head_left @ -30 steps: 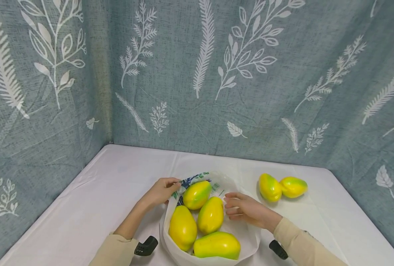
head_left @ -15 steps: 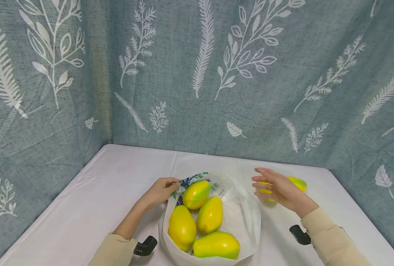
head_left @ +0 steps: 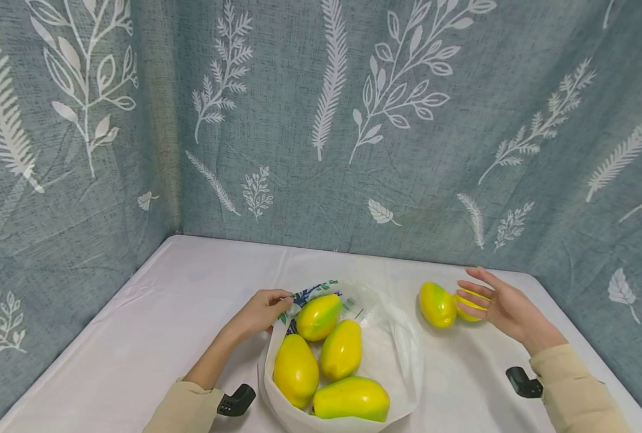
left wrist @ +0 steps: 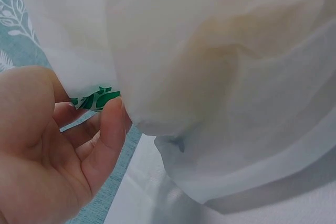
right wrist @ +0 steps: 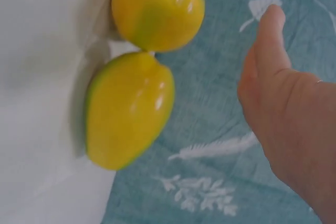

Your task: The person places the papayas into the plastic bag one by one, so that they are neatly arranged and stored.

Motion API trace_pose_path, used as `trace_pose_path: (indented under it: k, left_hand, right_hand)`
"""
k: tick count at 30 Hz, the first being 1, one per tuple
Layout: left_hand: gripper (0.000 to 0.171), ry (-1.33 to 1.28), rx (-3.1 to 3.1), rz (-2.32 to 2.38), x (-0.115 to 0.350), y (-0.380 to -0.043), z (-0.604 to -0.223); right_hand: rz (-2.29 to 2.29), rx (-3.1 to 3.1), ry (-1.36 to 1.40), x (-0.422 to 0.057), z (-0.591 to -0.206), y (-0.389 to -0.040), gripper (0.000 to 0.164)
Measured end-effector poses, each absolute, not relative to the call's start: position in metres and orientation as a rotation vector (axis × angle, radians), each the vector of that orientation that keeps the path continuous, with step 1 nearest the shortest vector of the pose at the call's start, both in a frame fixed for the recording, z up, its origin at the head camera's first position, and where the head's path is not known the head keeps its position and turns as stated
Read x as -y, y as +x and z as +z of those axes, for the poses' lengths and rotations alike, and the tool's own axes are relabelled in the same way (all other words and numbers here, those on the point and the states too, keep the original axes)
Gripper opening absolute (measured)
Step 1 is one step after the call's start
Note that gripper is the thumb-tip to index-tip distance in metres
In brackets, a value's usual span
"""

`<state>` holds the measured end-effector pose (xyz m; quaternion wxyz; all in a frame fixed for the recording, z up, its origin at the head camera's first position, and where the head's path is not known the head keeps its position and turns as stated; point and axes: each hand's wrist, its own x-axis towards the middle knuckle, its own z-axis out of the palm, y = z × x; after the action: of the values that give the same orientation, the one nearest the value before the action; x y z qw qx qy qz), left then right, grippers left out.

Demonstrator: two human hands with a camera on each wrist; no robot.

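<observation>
A white plastic bag (head_left: 414, 361) with blue and green leaf print stands with its mouth wide. My left hand (head_left: 263, 310) pinches its left rim between thumb and fingers; in the left wrist view, the thumb (left wrist: 107, 135) lies against the green-printed edge. Several shiny yellow-green, mango-like fruits lie inside, among them a front one (head_left: 353, 399) on its side. To the right of the bag, two more sit together on the table, a left fruit (head_left: 437, 305) and a right fruit (head_left: 468, 305). My right hand (head_left: 507, 310), fingers extended and holding nothing, partly covers the right fruit in the head view.
The table (head_left: 191, 288) has a white cover. Blue-grey curtains (head_left: 288, 120) with white plant prints rise behind it and at both sides. A black wrist device (head_left: 236, 401) sits at the left sleeve, another black device (head_left: 523, 382) at the right.
My right hand has moved from inside the bag's right side, rightward over the table to the two loose fruits. The left hand keeps its pinch on the rim; the fruits have stayed put.
</observation>
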<state>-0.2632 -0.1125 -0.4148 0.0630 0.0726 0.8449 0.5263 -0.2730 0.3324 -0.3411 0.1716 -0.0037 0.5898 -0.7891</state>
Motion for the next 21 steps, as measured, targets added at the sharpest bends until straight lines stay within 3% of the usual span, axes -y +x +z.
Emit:
trace_pose_path:
  k: [4, 10, 21]
  left_hand:
    - [0.034, 0.221, -2.554, 1.591, 0.112, -0.263, -0.415]
    - [0.035, 0.223, -2.552, 1.592, 0.111, -0.262, -0.413]
    - [0.035, 0.231, -2.552, 1.596, 0.112, -0.261, -0.412]
  right_hand:
    - [-2.269, -1.648, 0.082, -0.346, -0.344, -0.275, 0.019]
    - [-2.255, -1.717, 0.326, -0.359, -0.354, -0.279, 0.053]
    - [-2.071, -1.968, 0.63, -0.371, -0.382, -0.281, 0.084]
